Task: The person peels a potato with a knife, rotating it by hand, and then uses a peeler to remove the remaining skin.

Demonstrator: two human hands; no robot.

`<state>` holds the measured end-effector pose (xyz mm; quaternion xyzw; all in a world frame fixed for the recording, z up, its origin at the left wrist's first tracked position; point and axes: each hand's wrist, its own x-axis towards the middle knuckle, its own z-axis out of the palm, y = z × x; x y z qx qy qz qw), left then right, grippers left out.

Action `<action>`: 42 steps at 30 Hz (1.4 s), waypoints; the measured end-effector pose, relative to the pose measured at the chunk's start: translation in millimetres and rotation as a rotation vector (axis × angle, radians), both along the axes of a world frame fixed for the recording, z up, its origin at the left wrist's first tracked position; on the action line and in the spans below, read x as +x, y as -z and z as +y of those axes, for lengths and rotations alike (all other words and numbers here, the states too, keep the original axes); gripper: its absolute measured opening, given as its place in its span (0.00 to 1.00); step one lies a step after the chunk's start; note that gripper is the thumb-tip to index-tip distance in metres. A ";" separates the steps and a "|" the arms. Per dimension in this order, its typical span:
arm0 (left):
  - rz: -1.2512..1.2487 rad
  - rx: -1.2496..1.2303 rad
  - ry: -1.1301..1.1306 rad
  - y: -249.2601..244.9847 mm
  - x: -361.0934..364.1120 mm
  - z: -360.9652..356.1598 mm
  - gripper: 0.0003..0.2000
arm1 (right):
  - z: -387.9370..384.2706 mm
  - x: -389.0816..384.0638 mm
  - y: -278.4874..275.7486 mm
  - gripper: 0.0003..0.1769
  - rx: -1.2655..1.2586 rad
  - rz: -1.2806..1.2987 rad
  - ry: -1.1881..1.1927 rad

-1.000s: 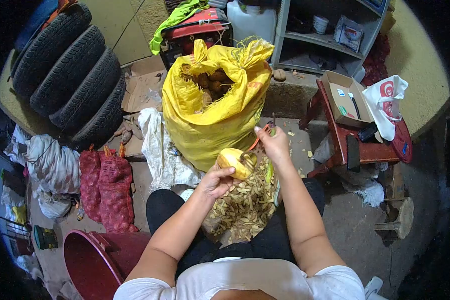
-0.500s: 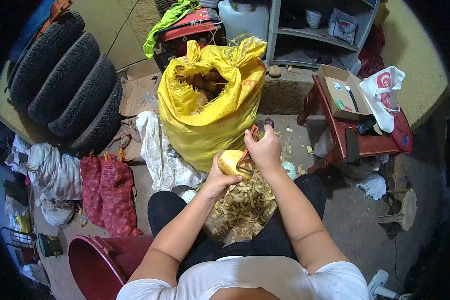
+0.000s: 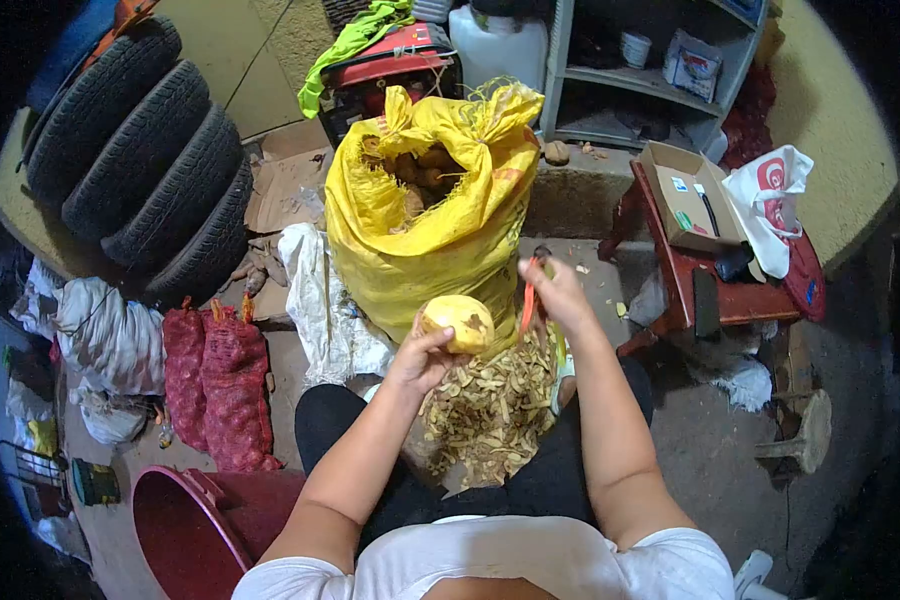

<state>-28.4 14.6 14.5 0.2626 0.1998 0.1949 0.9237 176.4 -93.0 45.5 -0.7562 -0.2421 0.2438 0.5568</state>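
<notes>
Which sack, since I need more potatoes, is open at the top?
The yellow sack: its mouth gapes, showing potatoes inside; the two red mesh sacks on the floor beside it are tied shut.

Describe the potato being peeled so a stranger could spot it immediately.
Find the big yellow sack in the middle. Just below its front, the left hand holds one potato above a pile of peelings, beside the orange peeler in the right hand. Unlike the brown potatoes inside the sack, it is pale yellow and mostly peeled.
</notes>
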 end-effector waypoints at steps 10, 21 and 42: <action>0.030 -0.093 -0.137 -6.7 -11.2 35.2 0.24 | -3.4 -28.2 6.9 0.23 -0.056 0.342 -0.306; -0.105 -0.225 -0.054 -22.9 -12.2 21.3 0.26 | -150.4 -10.8 -29.9 0.20 -0.397 -0.051 -0.201; -0.089 -0.233 0.096 -20.6 -19.5 8.2 0.23 | -181.3 -25.1 3.1 0.14 -0.154 -0.139 0.514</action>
